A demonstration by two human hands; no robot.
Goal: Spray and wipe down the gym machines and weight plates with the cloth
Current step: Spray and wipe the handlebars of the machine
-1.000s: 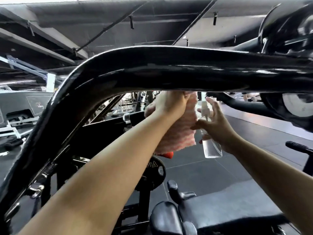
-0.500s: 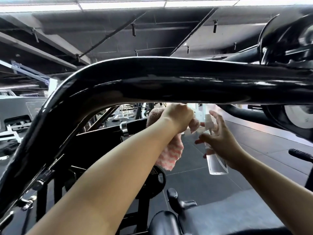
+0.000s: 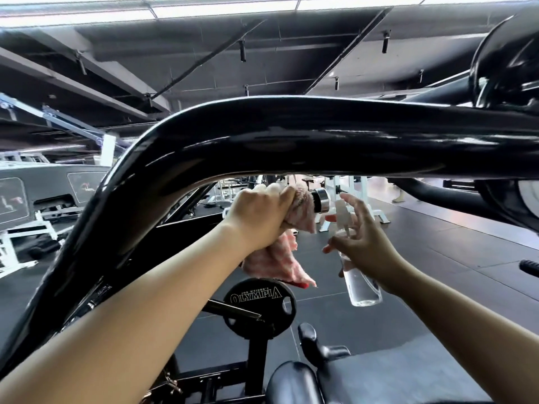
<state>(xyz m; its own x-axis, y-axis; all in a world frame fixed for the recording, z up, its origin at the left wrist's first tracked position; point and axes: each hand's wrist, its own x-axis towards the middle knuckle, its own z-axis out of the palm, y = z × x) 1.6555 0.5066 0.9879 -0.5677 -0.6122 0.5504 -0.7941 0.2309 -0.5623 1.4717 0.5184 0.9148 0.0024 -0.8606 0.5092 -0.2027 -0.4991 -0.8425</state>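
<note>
Gripping: the pink cloth (image 3: 287, 243) is bunched in the left hand (image 3: 256, 220), fingers curled round it, over a chrome-capped bar end (image 3: 320, 199).
Right hand (image 3: 364, 243): the clear spray bottle (image 3: 360, 282) is held (upper fingers spread).
Frame: a black tube (image 3: 291, 138) is arched just above.
Below: a weight plate (image 3: 259, 307).

We have one view only, from the head: it looks forward and slightly up, very near the black frame tube (image 3: 291, 135), with both forearms reaching out below it.
</note>
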